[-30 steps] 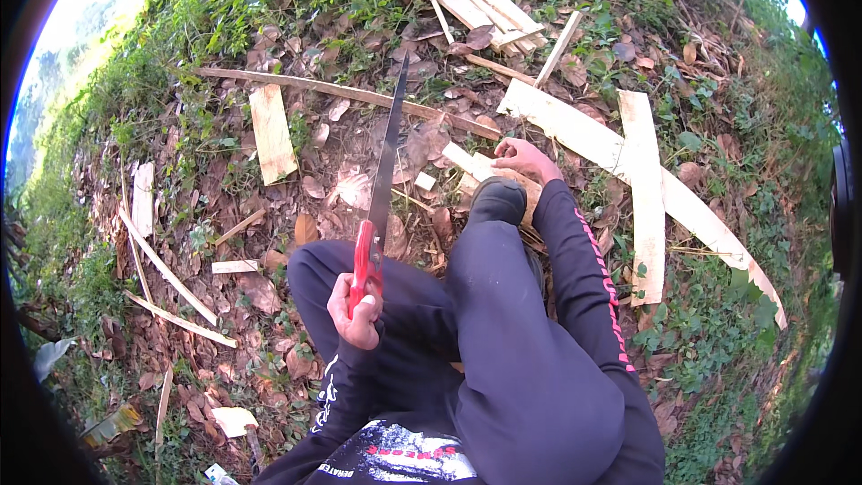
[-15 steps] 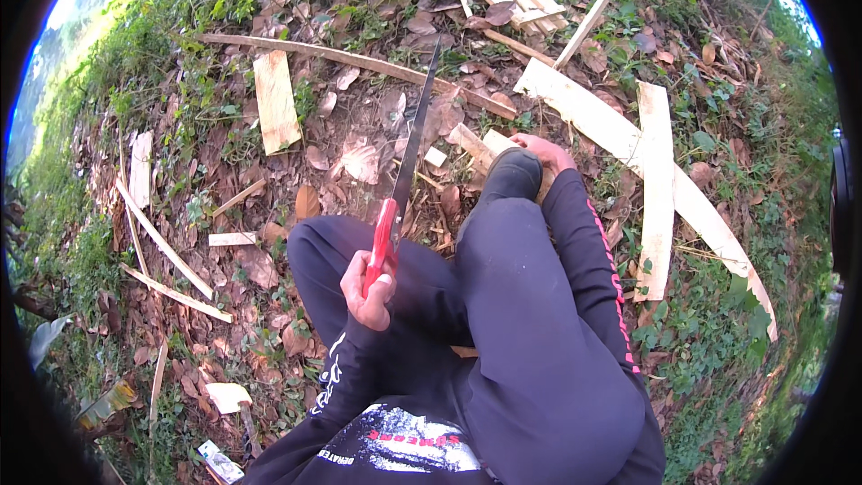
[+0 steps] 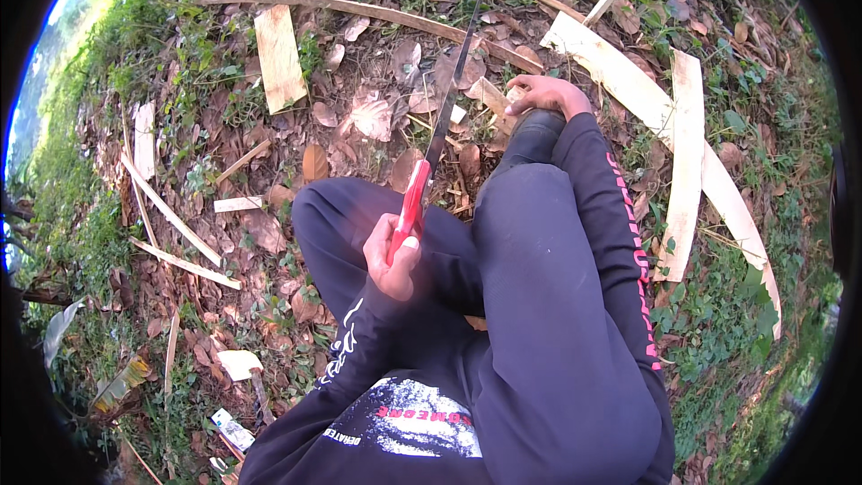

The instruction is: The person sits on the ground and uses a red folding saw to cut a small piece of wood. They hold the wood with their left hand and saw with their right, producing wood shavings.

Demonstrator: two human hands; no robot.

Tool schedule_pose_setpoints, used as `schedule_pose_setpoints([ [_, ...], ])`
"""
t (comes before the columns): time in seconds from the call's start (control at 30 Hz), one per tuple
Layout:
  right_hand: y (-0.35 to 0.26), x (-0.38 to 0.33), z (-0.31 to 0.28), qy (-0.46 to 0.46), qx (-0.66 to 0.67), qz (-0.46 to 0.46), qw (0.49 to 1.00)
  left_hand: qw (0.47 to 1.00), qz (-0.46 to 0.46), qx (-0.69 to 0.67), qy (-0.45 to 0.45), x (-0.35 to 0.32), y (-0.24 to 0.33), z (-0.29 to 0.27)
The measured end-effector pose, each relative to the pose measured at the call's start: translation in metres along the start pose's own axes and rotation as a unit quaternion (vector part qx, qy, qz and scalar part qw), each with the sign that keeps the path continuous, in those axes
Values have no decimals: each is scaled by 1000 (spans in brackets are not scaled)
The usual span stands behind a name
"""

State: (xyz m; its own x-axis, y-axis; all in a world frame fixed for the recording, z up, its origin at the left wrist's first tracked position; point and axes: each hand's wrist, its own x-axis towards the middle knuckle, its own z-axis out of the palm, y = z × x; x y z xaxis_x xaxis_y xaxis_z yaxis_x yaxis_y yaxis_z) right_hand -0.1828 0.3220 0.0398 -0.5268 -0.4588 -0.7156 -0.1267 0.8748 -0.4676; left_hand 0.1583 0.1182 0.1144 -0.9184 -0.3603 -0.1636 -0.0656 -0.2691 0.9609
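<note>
Leaf-strewn ground (image 3: 359, 157) spreads around the seated person, a long pale board (image 3: 648, 106) lying off to the right. The red-handled saw (image 3: 443, 124) points away from the body, its handle wrapped in the left hand (image 3: 393, 260). The right hand (image 3: 552, 94) curls beside the dark shoe's toe, by a wood piece (image 3: 489, 97); I can't tell whether it grips that.

We see one saw (image 3: 440, 136). We count one left hand (image 3: 392, 256) on the saw, and one right hand (image 3: 549, 97) and one boot (image 3: 532, 136) to the right of it. Right of the saw we find two long boards (image 3: 686, 162). Left of the saw we find two short boards (image 3: 281, 60) and at least six thin sticks (image 3: 238, 204). One long strip (image 3: 377, 11) is by the saw's tip.
</note>
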Motion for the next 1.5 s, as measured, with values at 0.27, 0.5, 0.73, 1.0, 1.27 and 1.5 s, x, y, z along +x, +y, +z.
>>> schedule_pose_setpoints([
  [0.27,55,17,17,51,226,-86,969,1000,1,-6,-2,3,2,-1],
  [0.5,116,-65,65,265,208,-92,937,999,42,-12,15,5,-1,-16],
  [0.73,131,-121,97,277,83,-83,954,975,128,167,74,30,-8,-15],
  [1.0,119,-109,123,405,-29,-16,914,820,168,539,89,95,-35,-23],
  [1.27,121,-162,161,463,201,224,834,809,151,565,64,122,-28,31],
  [1.5,109,-138,195,337,570,182,727,881,31,472,-8,238,-115,100],
])
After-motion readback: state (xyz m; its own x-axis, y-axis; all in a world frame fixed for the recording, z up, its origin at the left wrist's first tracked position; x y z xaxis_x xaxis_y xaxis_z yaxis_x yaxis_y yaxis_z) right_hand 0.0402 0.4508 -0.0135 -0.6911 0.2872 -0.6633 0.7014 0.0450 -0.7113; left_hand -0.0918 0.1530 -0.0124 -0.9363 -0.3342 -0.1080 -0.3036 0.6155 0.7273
